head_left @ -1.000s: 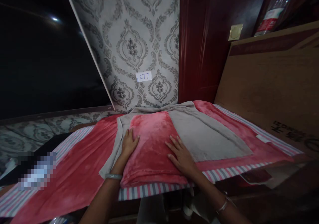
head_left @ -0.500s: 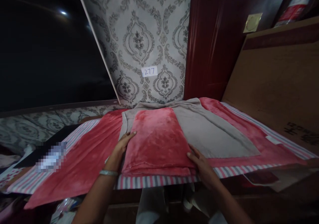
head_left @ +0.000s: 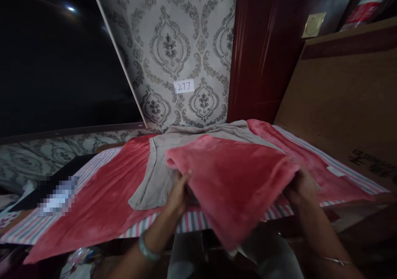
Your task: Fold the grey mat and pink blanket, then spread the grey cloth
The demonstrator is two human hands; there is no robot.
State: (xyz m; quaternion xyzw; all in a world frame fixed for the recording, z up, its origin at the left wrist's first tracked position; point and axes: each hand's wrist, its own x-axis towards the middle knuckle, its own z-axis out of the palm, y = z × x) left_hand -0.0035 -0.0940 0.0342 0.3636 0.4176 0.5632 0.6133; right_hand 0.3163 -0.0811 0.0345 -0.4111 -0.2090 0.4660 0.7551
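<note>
A folded pink-red plush blanket [head_left: 235, 175] is raised and tilted, one corner hanging past the table's front edge. My left hand [head_left: 178, 194] is closed on its left side, thumb on top and most fingers hidden beneath. At its right corner my right hand [head_left: 300, 188] grips the edge, with its fingers partly covered by the fabric. Below lies a smooth grey cloth [head_left: 145, 188], on top of a larger red plush cloth [head_left: 89, 204]. Under both is a striped sheet [head_left: 194, 222] in pink, grey and white.
A large dark screen [head_left: 62, 64] stands at the left. On the right rises a cardboard box [head_left: 344, 93] with a bottle [head_left: 366, 6] on it. A paper marked 277 [head_left: 184, 86] is on the patterned wall behind. Blurred-out bright item [head_left: 57, 198] lies at left.
Both hands have lifted the folded blanket off the grey cloth, turned it and shifted it to the right. More of the grey cloth shows at the left.
</note>
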